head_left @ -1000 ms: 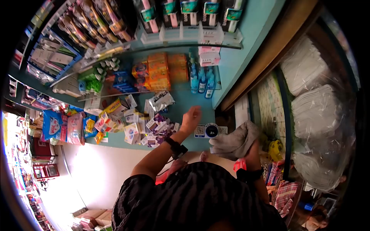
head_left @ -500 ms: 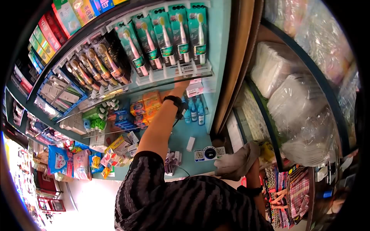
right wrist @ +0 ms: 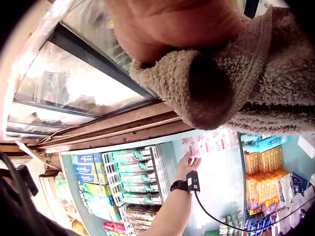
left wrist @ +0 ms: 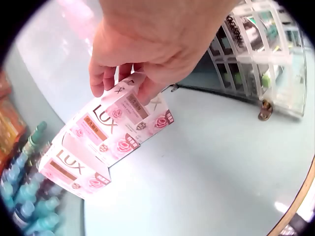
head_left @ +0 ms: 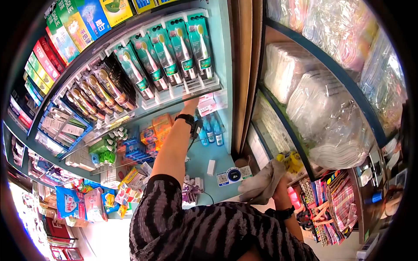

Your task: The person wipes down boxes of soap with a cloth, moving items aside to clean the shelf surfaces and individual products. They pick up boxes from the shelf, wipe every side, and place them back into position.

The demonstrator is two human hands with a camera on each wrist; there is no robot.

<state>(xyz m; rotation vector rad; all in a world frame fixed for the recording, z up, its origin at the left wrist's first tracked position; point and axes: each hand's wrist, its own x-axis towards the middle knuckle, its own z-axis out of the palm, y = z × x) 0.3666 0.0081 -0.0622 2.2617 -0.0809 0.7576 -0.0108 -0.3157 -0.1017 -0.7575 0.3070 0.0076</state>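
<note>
Pink-and-white LUX boxes [left wrist: 93,128] stand in a row on a glass shelf in the left wrist view. My left hand [left wrist: 152,44] grips the box [left wrist: 140,113] at one end of the row, thumb on one side and fingers on the other. In the head view my left hand [head_left: 190,105] reaches in beside the LUX boxes [head_left: 207,104], partly hidden by the upper shelf. Bunched in my right hand [head_left: 282,192] is a grey-brown cloth [head_left: 261,182]. The right wrist view shows that hand [right wrist: 172,24] against the rolled cloth [right wrist: 167,78].
Packaged toothbrushes [head_left: 170,52] hang above the glass shelf. Blue bottles [head_left: 211,132] and orange packs [head_left: 156,130] stand near my left arm. On the counter [head_left: 196,165] lie a small white box [head_left: 211,167], a QR-code card [head_left: 234,175] and mixed small packages. Plastic-wrapped goods [head_left: 326,113] fill the right-hand shelves.
My left hand has moved from over the counter forward to the LUX boxes and taken hold of one. The head view has shifted; my right hand still holds the cloth.
</note>
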